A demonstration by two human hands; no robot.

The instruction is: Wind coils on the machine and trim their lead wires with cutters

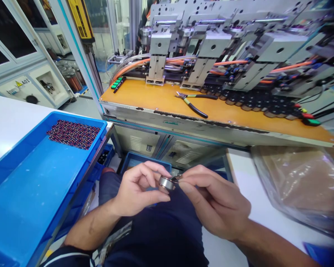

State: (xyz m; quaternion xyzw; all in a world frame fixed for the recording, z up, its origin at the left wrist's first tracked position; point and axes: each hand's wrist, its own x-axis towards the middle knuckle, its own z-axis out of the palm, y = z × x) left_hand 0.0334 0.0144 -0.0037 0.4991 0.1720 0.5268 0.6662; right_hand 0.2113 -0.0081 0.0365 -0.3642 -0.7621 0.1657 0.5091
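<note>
An orange tabletop (161, 102) runs from the upper middle to the right edge of the frame, its front edge chipped and dark in patches. Pliers (193, 104) lie at its middle, jaws toward the left, handles spread. Green and black markers (118, 83) lie together at its left end. Metal fixtures (157, 68) stand along the back; dark cylindrical parts (247, 99) crowd the right half, with red, yellow and green pieces (308, 118) near the right end. At left, a white tabletop (13, 120) bears a blue tray (41, 174), small dark beads (74, 134) gathered toward its upper right. At lower right, clear plastic (300, 178) covers part of another white surface (245, 174).
</note>
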